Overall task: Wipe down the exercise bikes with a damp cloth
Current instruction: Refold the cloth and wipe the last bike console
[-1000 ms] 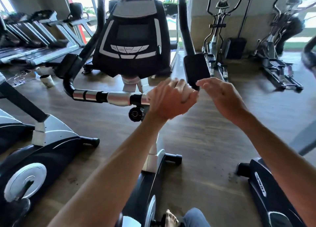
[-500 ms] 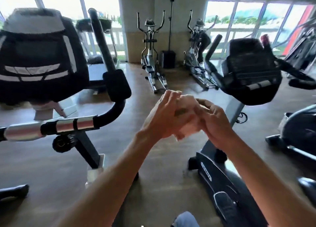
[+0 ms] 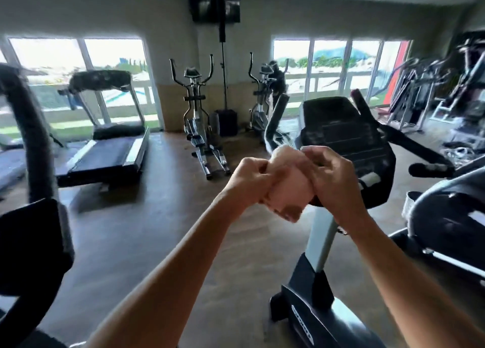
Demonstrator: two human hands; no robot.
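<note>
Gripping: pale pink bunched cloth [image 3: 287, 190] was clamped by curled left hand [image 3: 250, 182] and right hand [image 3: 332, 180].
Lettering: black upright exercise bike [image 3: 341, 143] base label was blurred, unreadable.

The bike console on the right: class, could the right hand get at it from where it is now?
Probably yes. The right hand hangs just in front of the console with nothing between, but both hands grip the cloth, so the left hand must release first.

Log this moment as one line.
phase: prepping cloth | left hand: grips pink cloth | right hand: grips same cloth | exercise bike: untouched
</note>
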